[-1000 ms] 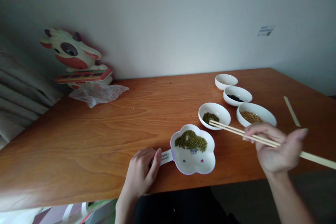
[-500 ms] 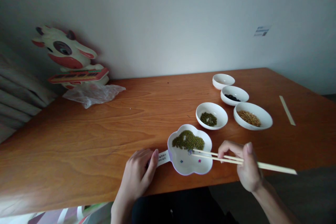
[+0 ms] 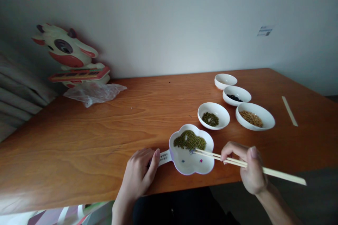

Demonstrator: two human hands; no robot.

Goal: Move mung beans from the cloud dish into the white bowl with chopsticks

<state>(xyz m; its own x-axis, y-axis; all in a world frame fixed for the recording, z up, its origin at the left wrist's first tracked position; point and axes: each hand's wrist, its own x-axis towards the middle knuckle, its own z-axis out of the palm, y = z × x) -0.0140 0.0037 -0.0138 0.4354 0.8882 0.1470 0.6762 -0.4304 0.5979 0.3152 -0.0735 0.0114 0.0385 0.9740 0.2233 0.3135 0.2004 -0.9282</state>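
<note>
My left hand [image 3: 141, 170] is closed round the handle of a white, flower-shaped dish [image 3: 190, 167] with a purple rim. Green mung beans [image 3: 189, 140] lie heaped in the dish's far half, with small printed figures on the bare floor nearer me. Pinched in my right hand [image 3: 246, 165] is a pair of wooden chopsticks [image 3: 282, 175]. Their tips rest close together at the near edge of the beans; whether a bean sits between them is too small to tell. Just beyond the dish stands a white bowl [image 3: 225, 121] with some mung beans inside.
A bowl of tan beans [image 3: 269, 123], a bowl of dark beans [image 3: 244, 95] and a third white bowl [image 3: 224, 77] stand at the right. Farther right lies a paper chopstick sleeve [image 3: 289, 111]. A cow-shaped toy keyboard [image 3: 79, 74] and a plastic bag [image 3: 96, 93] occupy the back left.
The chopstick tips have come together at the edge of the beans, and their rear ends have swung lower and right. My left hand keeps its hold on the handle.
</note>
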